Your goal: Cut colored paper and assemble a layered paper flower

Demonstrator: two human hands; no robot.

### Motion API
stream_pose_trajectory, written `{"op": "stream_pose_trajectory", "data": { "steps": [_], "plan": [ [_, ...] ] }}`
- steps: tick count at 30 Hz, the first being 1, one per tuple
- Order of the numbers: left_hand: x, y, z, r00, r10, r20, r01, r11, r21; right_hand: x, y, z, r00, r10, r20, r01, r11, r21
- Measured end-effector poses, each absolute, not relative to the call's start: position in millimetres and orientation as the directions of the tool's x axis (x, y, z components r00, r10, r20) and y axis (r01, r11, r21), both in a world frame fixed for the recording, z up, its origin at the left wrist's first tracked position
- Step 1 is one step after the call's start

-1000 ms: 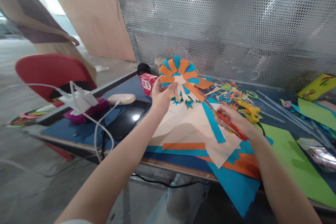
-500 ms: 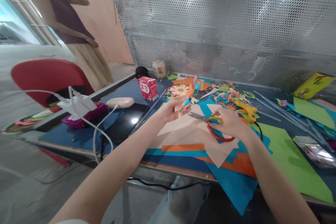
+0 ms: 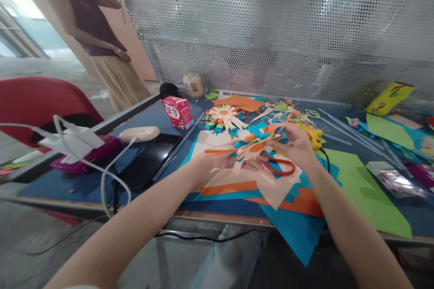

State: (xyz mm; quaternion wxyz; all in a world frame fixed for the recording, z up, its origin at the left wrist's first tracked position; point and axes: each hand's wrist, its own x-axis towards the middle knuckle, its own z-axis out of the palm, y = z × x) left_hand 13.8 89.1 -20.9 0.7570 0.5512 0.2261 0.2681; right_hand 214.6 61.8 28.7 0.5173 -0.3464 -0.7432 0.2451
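Observation:
Between my hands is a layered paper flower [image 3: 252, 148] in orange, blue, green and pale peach, tilted above the table. My left hand [image 3: 220, 162] is palm up beneath it, fingers curled against its underside, with an orange strip sticking out near the thumb. My right hand [image 3: 294, 142] pinches the flower's right edge. Scissors lie on the peach paper just below, their red handle [image 3: 283, 168] showing and the blades hidden. Farther back, a similar paper flower [image 3: 224, 114] lies flat, with peach petals and ribbon-like tails.
Blue and orange sheets [image 3: 298, 235] overhang the table's front edge. A yellow glue gun [image 3: 315, 136] and paper scraps [image 3: 288, 110] lie behind my right hand. On the left are a black phone [image 3: 149, 160], white cables and a pink box [image 3: 177, 112]. A person stands beyond the red chair [image 3: 44, 99].
My right hand has let go of the scissors, which now lie on the paper, and has taken hold of the flower. The flower has come down and turned flatter. The view has shifted slightly right.

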Motion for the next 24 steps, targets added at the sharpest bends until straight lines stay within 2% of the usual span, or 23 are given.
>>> {"op": "stream_pose_trajectory", "data": {
  "steps": [1,3,5,7,10,12,16,24],
  "plan": [
    [13,90,-22,0.777,0.624,-0.079,-0.134,0.287,0.949,215,62,29,-0.201,0.793,0.575,0.227,0.609,-0.76],
    [12,93,-20,0.734,0.676,-0.061,-0.151,0.25,0.957,216,62,31,-0.165,0.836,0.523,0.173,0.547,-0.819],
    [9,96,-12,0.598,0.801,0.022,-0.222,0.14,0.965,217,62,33,-0.133,0.858,0.496,0.173,0.512,-0.841],
    [5,98,-1,0.495,0.858,0.134,-0.319,0.037,0.947,217,62,35,-0.121,0.869,0.48,0.2,0.495,-0.846],
    [-4,98,13,0.489,0.842,0.228,-0.389,-0.024,0.921,218,62,37,-0.12,0.877,0.465,0.241,0.48,-0.843],
    [-8,96,17,0.505,0.821,0.267,-0.369,-0.075,0.926,219,64,36,-0.127,0.88,0.458,0.261,0.475,-0.84],
    [-10,92,15,0.509,0.815,0.277,-0.254,-0.165,0.953,223,68,31,-0.142,0.901,0.409,0.232,0.432,-0.871],
    [-10,94,11,0.589,0.785,0.194,-0.224,-0.072,0.972,224,68,29,-0.215,0.943,0.255,0.109,0.282,-0.953]
  ]
}}
